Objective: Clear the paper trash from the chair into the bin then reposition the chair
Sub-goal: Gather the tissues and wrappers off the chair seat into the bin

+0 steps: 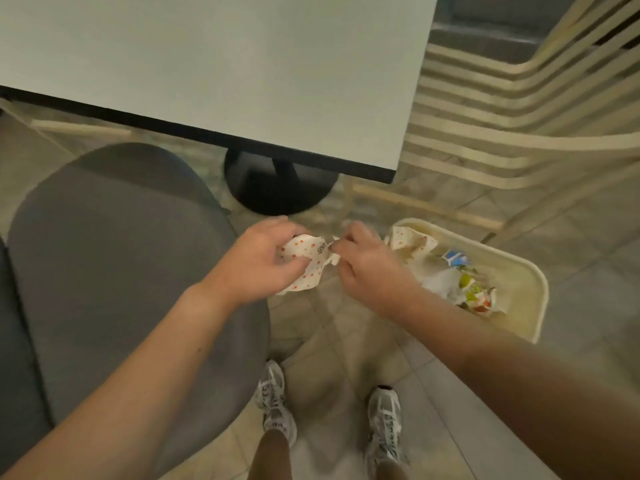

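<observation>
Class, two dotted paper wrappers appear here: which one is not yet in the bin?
The dotted wrapper gripped by the left hand and right hand; the other wrapper lies inside the bin.

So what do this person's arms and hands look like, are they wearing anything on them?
Both forearms are bare, with no sleeves in view. The left hand and right hand carry no gloves, and no rings, watch or bracelet show. Lower down, the person wears grey and white sneakers.
</observation>
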`<state>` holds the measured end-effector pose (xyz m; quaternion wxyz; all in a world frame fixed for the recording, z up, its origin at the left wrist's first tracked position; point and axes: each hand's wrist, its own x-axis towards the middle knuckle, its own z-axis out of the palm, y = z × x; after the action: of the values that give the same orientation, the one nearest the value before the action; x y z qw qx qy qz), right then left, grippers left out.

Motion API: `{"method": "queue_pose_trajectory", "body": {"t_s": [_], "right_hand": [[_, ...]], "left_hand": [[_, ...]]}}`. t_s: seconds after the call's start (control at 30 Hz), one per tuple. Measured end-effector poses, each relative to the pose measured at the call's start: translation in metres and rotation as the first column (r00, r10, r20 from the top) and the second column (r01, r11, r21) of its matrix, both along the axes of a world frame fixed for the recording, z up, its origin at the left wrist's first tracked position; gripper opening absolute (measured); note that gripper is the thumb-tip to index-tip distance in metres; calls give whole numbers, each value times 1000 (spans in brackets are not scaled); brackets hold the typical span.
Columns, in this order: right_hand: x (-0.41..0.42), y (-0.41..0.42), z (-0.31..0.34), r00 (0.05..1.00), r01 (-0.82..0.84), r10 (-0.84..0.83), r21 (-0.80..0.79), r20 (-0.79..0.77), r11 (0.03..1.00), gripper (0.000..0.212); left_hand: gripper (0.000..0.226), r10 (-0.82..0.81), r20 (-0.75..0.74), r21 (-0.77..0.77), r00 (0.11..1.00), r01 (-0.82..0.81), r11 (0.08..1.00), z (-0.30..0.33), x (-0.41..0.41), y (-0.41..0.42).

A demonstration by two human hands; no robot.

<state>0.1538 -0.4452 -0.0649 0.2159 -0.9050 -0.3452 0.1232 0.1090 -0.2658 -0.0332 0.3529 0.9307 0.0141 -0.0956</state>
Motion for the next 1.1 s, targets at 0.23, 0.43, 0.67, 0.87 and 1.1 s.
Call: {"method": "queue_pose_trajectory", "body": {"t_s": [0.23, 0.43, 0.67, 0.87, 1.1], "right_hand": [[16, -141, -19, 953, 303, -299, -128, 47, 944, 13], [12, -191, -56, 895, 364, -414, -263, -165, 894, 18], [15, -182, -72, 846, 284, -469, -531, -255, 799, 30], [12, -168, -33, 918, 324, -396, -544, -18, 774, 39], [-16, -109, 1, 916, 401, -375, -251, 147, 881, 27]], "left_hand": [[31, -161, 174, -172, 972, 191, 966, -12, 47, -137], [20, -374, -43, -8, 926, 374, 927, -89, 64, -185], [24, -352, -264, 171, 898, 403, 899, -122, 68, -195], [55, -293, -167, 14, 941, 300, 954, -69, 36, -171], [39, -161, 49, -6, 986, 161, 987, -38, -32, -90]]}}
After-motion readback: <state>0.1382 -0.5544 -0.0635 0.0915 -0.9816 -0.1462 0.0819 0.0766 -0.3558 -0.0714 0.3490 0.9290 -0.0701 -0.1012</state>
